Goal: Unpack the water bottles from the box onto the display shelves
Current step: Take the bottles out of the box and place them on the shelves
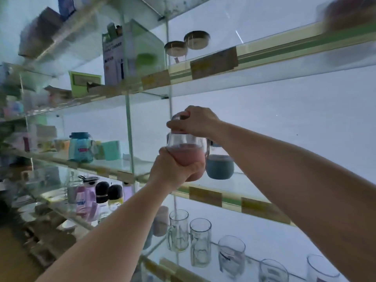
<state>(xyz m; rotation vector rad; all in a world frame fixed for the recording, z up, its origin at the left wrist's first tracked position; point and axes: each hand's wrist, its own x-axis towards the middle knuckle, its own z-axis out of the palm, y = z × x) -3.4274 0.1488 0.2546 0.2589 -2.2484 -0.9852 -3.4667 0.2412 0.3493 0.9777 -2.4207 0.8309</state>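
Two bare forearms fill the near view, reaching up to the shelves. Left hand (173,169) wraps its fingers round the pink lower half of a bottle (186,153), clenched from below. Right hand (195,122) curls over the cap (180,117) from above, gripping it. The bottle is upright, in the air just in front of the middle glass shelf (205,193), not yet set down.

Handling, as a guess: clear glass upper body, so fragile and slick there; the pink sleeve looks rubbery and is the better place to hold. Looks light, apparently empty. Cap grip alone is risky if the lid is loose; keep the bottom hand on until it stands.

Counts: one pink bottle in hand. One blue-sleeved bottle (219,166) already on the same shelf, just behind and right, partly hidden. Lower shelf: five clear glasses (200,243) in a row, the rightmost cut off. Upper shelf: two metal-lidded jars (176,48). Left bays hold blurred stock, uncountable. The box is not in view.
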